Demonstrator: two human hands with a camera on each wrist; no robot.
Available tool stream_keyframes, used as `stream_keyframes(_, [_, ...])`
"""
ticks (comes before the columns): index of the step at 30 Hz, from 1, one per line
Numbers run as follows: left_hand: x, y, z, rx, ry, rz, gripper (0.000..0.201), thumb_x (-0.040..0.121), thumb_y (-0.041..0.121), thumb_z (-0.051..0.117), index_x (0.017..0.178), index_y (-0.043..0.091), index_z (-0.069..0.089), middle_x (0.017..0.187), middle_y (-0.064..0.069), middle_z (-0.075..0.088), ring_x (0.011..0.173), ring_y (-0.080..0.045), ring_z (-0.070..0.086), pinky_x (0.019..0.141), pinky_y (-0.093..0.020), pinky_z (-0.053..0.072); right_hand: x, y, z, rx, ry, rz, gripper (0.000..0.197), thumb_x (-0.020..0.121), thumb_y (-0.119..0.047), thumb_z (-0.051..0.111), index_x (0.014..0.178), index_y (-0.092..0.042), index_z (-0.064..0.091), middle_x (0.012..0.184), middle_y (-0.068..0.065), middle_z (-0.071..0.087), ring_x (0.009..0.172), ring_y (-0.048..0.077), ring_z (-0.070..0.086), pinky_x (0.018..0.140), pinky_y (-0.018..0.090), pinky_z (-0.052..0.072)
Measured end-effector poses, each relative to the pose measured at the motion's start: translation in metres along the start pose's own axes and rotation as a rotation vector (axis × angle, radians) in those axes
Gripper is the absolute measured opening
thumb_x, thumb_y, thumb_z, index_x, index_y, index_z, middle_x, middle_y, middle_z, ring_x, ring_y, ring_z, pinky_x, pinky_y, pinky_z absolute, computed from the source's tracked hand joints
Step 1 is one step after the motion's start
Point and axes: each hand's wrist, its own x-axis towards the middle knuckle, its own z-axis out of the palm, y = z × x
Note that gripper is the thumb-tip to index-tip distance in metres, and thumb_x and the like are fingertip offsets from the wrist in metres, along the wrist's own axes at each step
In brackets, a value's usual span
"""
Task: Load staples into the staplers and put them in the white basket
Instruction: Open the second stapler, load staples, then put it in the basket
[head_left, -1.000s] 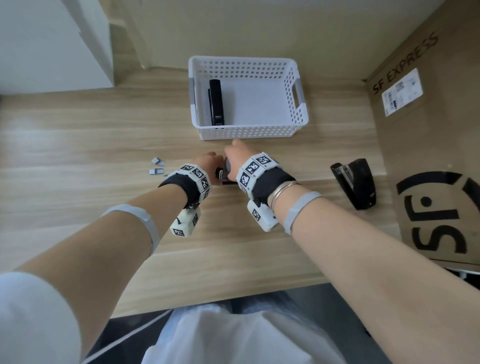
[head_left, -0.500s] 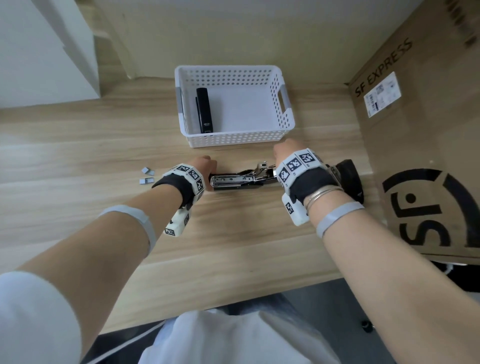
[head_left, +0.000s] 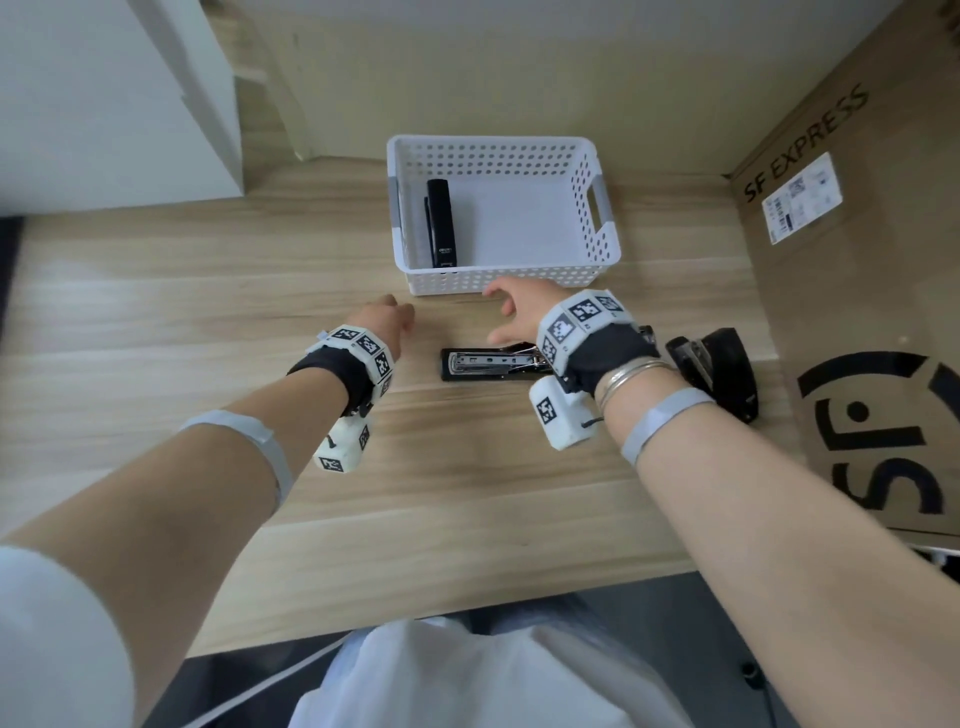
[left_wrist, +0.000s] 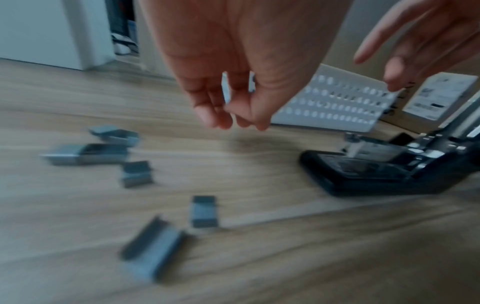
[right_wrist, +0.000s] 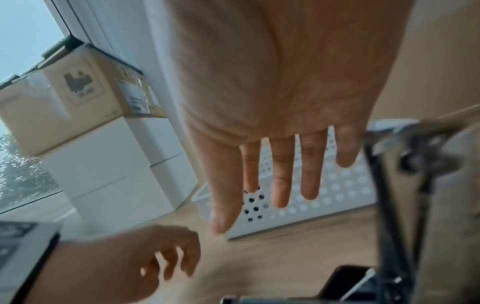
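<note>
A black stapler (head_left: 483, 364) lies swung open on the wooden table, its metal staple channel facing up. My right hand (head_left: 498, 317) hovers just above its hinge end with straight, spread fingers (right_wrist: 278, 185) and holds nothing. My left hand (head_left: 400, 312) hangs to the left of the stapler, its fingers (left_wrist: 207, 111) loosely curled and empty. Several grey staple strips (left_wrist: 136, 173) lie on the table below and left of it; the head view does not show them. Just beyond both hands stands the white basket (head_left: 498, 283), with a closed black stapler (head_left: 441, 223) along its left wall.
Another black stapler (head_left: 722, 364) lies on the table right of my right wrist, against a large cardboard box (head_left: 857, 312) that walls off the right side. White boxes (right_wrist: 116, 164) stand at the far left. A wall runs behind the basket.
The hands gripped the stapler together, then my right hand swung its top open to the right. Now both have let go; it lies open, and my left hand has moved left.
</note>
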Motion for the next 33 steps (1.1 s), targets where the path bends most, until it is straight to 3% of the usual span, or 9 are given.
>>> stream_keyframes(3, [-0.009,-0.030,-0.002,0.054,0.061,-0.117,0.044,0.072,-0.014,0.045,0.108,0.010,0.054,0.114,-0.016,0.045,0.106,-0.035,0.043,0.081,-0.040,0.045,0.013,-0.013,0.014,-0.023,0.016,-0.024,0.052,0.089,-0.022,0.064,0.137,-0.017,0.045,0.131,0.003,0.057,0.118,0.021,0.056,0.094,0.027,0.042])
stream_keyframes(6, [-0.019,-0.047,0.004,0.088,0.015,-0.222,0.037,0.079,0.001,0.058,0.112,0.014,0.050,0.119,-0.015,0.040,0.110,-0.037,0.038,0.089,-0.046,0.046,0.022,-0.017,0.024,-0.003,0.021,-0.031,0.045,0.090,-0.019,0.061,0.133,-0.016,0.048,0.129,0.004,0.058,0.117,0.021,0.057,0.095,0.027,0.042])
stream_keyframes(8, [-0.021,-0.053,0.009,0.061,-0.005,-0.274,0.036,0.082,0.009,0.060,0.116,0.016,0.049,0.125,-0.015,0.040,0.111,-0.038,0.043,0.089,-0.045,0.047,0.027,-0.018,0.031,0.002,0.043,-0.034,0.040,0.090,-0.017,0.061,0.129,-0.016,0.052,0.127,0.005,0.060,0.115,0.022,0.058,0.095,0.027,0.043])
stream_keyframes(10, [-0.018,-0.053,0.012,0.005,0.013,-0.292,0.035,0.083,0.006,0.057,0.117,0.013,0.050,0.129,-0.018,0.041,0.109,-0.037,0.050,0.087,-0.039,0.046,0.031,-0.017,0.036,0.000,0.054,-0.034,0.037,0.090,-0.016,0.062,0.126,-0.016,0.055,0.124,0.006,0.061,0.113,0.022,0.059,0.094,0.027,0.043])
stream_keyframes(16, [-0.011,-0.042,0.015,-0.075,0.052,-0.177,0.022,0.086,-0.003,0.045,0.101,0.004,0.060,0.121,-0.022,0.050,0.096,-0.032,0.055,0.072,-0.027,0.044,0.038,-0.016,0.043,0.028,0.064,-0.053,0.032,0.090,-0.010,0.058,0.123,-0.013,0.058,0.123,0.007,0.062,0.109,0.023,0.060,0.084,0.022,0.041])
stream_keyframes(20, [-0.009,-0.034,0.017,-0.096,0.102,-0.104,0.024,0.083,-0.001,0.051,0.104,0.002,0.063,0.116,-0.020,0.053,0.104,-0.036,0.054,0.084,-0.033,0.046,0.041,-0.014,0.050,0.038,0.062,-0.039,0.030,0.090,-0.008,0.055,0.119,-0.016,0.060,0.121,0.006,0.063,0.091,0.018,0.057,0.082,0.024,0.044])
stream_keyframes(24, [-0.010,-0.019,0.015,-0.187,0.132,-0.035,0.022,0.084,0.006,0.054,0.105,0.005,0.061,0.113,-0.018,0.057,0.100,-0.035,0.057,0.083,-0.033,0.047,0.041,-0.012,0.055,0.033,0.057,-0.048,0.027,0.089,-0.009,0.057,0.114,-0.017,0.063,0.115,0.004,0.066,0.105,0.021,0.063,0.083,0.023,0.045])
stream_keyframes(28, [-0.010,0.000,0.010,-0.271,0.126,0.059,0.021,0.085,0.008,0.054,0.106,0.003,0.058,0.108,-0.014,0.066,0.094,-0.031,0.060,0.075,-0.027,0.042,0.042,-0.012,0.060,0.031,0.097,-0.047,0.022,0.089,-0.013,0.060,0.110,-0.017,0.067,0.111,0.002,0.069,0.104,0.020,0.064,0.091,0.027,0.050])
stream_keyframes(33, [-0.007,0.015,0.012,-0.379,0.116,0.032,0.024,0.084,0.012,0.058,0.106,0.003,0.058,0.105,-0.014,0.068,0.080,-0.017,0.049,0.071,-0.022,0.036,0.042,-0.016,0.068,0.061,0.107,-0.081,0.031,0.090,-0.021,0.062,0.120,-0.016,0.063,0.116,0.001,0.069,0.110,0.019,0.062,0.094,0.027,0.047])
